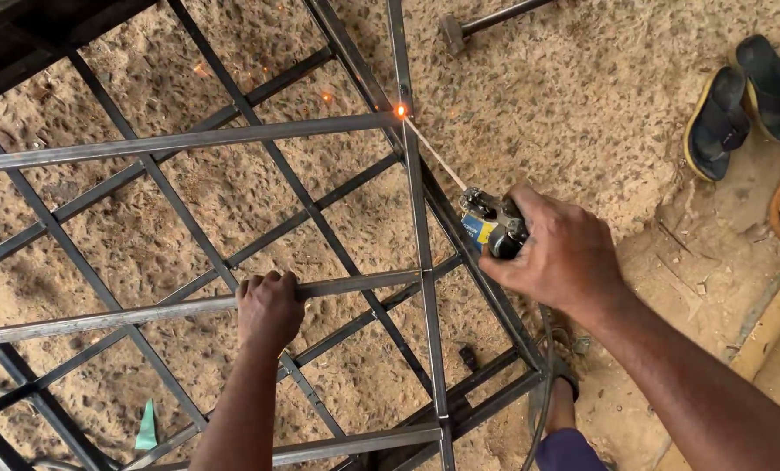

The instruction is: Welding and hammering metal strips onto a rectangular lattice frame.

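Forearms fill the bottom of the view, reaching out over a frame (189,138) of thin square steel bars that stands on sandy ground (582,96). Far left, a green scrap (147,427) lies on the sand under the bars. Next comes the left hand (268,307), fingers curled fully round a horizontal bar (102,318) from above, apparently to steady the frame while the joint is worked. Right of it a long upright bar (425,279) crosses the horizontals, and at its upper crossing a small orange glow (400,111) marks where the tip of a welding rod (433,157) touches the steel, sparks scattered nearby. The rod slants down to a holder (492,228) gripped tight in the right hand (564,257), fingers closed about the handle, so that the hand keeps well back from the heat. A cable (542,384) drops from the holder towards a sandalled foot (560,392). Farther right, loose dark sandals (743,100) rest on the sand, and a hammer (477,22) lies near the top edge.
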